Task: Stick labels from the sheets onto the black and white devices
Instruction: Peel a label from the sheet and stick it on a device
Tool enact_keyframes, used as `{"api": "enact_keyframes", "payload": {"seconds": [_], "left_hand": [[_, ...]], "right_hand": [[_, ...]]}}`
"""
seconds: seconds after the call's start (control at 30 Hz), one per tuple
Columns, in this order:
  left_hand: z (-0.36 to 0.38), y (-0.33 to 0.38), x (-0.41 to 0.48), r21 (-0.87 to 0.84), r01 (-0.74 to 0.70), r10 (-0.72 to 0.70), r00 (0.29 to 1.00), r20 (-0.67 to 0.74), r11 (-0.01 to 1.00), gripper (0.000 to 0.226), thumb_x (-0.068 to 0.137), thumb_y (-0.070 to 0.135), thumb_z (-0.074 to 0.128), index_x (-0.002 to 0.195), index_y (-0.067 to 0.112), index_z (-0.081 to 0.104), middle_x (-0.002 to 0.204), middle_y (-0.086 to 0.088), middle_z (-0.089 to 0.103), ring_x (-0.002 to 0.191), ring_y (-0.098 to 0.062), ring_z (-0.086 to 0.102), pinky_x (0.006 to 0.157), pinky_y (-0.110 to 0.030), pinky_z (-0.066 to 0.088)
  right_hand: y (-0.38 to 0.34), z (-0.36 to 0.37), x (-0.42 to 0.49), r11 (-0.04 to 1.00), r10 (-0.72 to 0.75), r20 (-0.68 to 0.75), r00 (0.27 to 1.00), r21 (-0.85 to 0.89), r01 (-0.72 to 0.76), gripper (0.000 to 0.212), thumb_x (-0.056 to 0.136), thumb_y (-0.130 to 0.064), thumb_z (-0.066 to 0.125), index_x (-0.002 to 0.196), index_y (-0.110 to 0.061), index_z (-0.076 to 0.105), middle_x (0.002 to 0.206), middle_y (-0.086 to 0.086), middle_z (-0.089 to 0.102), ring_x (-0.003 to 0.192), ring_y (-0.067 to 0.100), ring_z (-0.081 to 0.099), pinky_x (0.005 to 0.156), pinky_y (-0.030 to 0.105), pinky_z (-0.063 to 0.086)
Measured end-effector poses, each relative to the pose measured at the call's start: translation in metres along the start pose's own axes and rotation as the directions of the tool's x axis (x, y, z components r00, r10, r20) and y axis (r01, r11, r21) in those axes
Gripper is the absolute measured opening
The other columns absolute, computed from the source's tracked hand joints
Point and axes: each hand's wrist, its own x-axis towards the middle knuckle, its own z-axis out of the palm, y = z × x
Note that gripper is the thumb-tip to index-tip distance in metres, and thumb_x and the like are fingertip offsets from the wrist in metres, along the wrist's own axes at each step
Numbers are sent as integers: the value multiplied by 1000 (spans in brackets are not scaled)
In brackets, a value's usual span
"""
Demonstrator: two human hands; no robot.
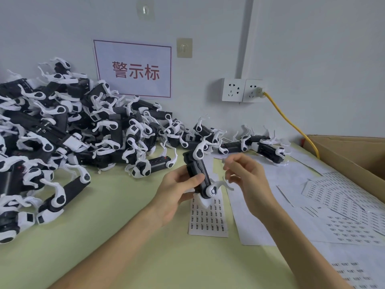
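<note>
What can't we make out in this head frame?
Head view throughout.
Whether the right hand pinches a label: blurred there.
Print on the label sheet: too small; its top is hidden by the device in the left hand.
Left edge cuts off the pile of devices.
Right edge cuts off the cardboard box.

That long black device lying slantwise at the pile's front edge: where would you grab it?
Likely its straight black body, pinched across its width from above: that stretch lies bare on the table, while the white curved arms at its ends look thin and floppy.
</note>
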Motion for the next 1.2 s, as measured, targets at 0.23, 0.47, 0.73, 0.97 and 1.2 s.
{"api": "enact_keyframes", "payload": {"seconds": [0.23,0.47,0.73,0.97,1.2], "left_hand": [[2,-2,-1,115,-27,27,1000,5,993,37,77,29,79,112,19,74,112,-5,78,106,-25,73,100,-50,54],[4,-4,-2,179,-73,73,997,9,981,41,76,28,80,114,17,70,109,-1,79,103,-19,75,86,-35,59],[5,-5,-2,258,-140,151,988,-26,956,39,74,27,82,112,19,71,107,0,79,109,-18,72,102,-50,52],[8,-3,-4,274,-150,168,985,-43,950,57,64,42,85,113,18,71,110,-2,78,112,-24,71,105,-59,49],[7,-5,-3,301,-157,179,983,-47,941,55,64,43,85,111,20,71,109,-1,78,111,-22,71,105,-58,49]], "right_hand": [[2,11,-8,997,-12,232,973,-70,29,13,91,-20,68,89,-7,67,80,2,62,75,15,59,70,26,50],[-1,10,-8,993,15,249,968,-115,14,13,99,-15,64,88,-9,66,80,2,61,77,14,59,70,24,49],[0,10,-8,992,5,254,967,-120,27,12,100,-13,63,89,-10,66,84,3,62,80,14,60,69,16,48],[2,12,-8,994,19,235,972,-113,7,13,101,-11,60,90,-6,66,84,7,59,78,16,56,65,17,48],[5,13,-7,990,29,211,977,-139,1,22,102,-13,60,102,8,64,90,11,63,82,20,57,68,27,51]]}}
